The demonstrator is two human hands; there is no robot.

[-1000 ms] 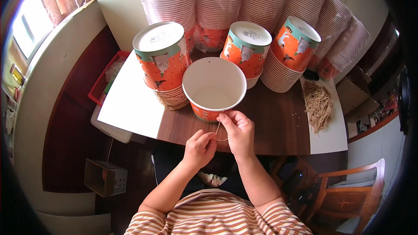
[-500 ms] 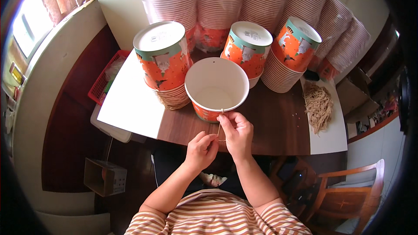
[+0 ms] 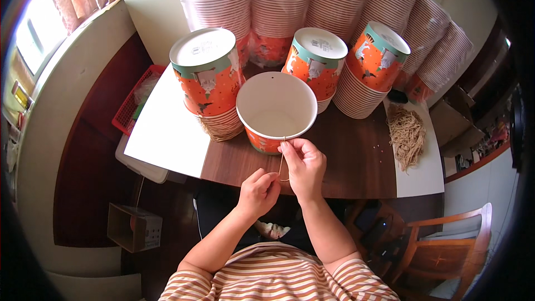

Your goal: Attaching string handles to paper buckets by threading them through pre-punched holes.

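Note:
An orange paper bucket (image 3: 263, 142) with a white inside stands mouth up near the table's front edge. A small hole shows in its far wall. Thin tan twine (image 3: 281, 163) runs down from the bucket's near rim. My right hand (image 3: 306, 170) pinches the twine close under that rim, fingertips beside the bucket wall. Lower and to the left, my left hand (image 3: 259, 193) is closed on the twine's lower part, pulling it into a straight line. The fingers partly hide the knot or loop at the rim.
Upside-down stacks of orange buckets stand at the left (image 3: 207, 86), middle (image 3: 315, 69) and right (image 3: 369, 75). Tall wrapped stacks (image 3: 281, 5) line the back. A bundle of tan twine (image 3: 407, 136) lies at the table's right. A wooden chair (image 3: 446, 251) stands lower right.
My right hand has shifted very slightly up and right at the rim, still pinching the twine. The bucket has tilted or shifted a touch; my left hand has stayed in place.

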